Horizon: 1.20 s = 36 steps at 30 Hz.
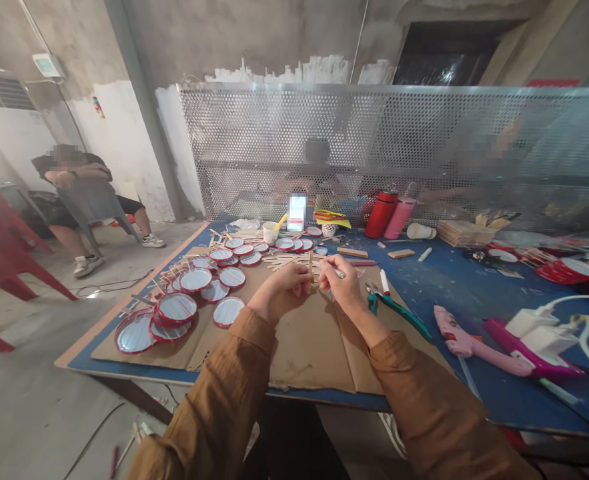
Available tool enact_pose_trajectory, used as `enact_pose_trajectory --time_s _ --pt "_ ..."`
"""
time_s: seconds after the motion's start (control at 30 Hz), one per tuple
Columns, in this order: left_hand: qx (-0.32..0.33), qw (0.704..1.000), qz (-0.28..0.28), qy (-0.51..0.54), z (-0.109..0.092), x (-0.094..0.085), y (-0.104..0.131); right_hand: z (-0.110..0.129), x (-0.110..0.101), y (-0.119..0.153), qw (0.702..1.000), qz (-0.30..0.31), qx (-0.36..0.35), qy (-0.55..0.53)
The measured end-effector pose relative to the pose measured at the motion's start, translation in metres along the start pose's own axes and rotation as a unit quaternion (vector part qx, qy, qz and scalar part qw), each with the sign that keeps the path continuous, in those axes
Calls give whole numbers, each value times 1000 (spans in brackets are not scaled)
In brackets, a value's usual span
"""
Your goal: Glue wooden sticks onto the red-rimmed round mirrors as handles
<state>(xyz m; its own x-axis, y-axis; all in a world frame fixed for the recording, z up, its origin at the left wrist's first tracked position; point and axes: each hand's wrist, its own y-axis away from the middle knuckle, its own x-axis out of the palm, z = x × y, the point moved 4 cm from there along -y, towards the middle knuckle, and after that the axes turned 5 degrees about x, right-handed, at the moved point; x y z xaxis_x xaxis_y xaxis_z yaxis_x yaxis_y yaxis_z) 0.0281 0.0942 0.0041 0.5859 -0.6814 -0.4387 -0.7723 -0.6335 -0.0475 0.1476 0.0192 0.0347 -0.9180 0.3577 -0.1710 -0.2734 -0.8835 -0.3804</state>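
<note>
Brown flat cardboard [309,353] lies below my fingers. My left hand [294,280] pinches a thin wooden stick [311,261], probably light, stiff, best held low; my right hand [344,285], something white [340,273].

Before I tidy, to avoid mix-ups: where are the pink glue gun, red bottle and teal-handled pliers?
Pink glue gun [461,341], head view, on its body.
Red bottle [381,217], head view, middle of its side.
Teal-handled pliers [405,313], head view, on the longer visible handle.

Matt brown cardboard [304,353], glossy red bottle [381,215]
</note>
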Motion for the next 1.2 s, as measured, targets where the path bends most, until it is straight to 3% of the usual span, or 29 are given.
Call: enact_pose_trajectory --time_s 1.2 --pt "0 999 15 -33 -6 0 3 -1 1 -1 1000 12 -1 -12"
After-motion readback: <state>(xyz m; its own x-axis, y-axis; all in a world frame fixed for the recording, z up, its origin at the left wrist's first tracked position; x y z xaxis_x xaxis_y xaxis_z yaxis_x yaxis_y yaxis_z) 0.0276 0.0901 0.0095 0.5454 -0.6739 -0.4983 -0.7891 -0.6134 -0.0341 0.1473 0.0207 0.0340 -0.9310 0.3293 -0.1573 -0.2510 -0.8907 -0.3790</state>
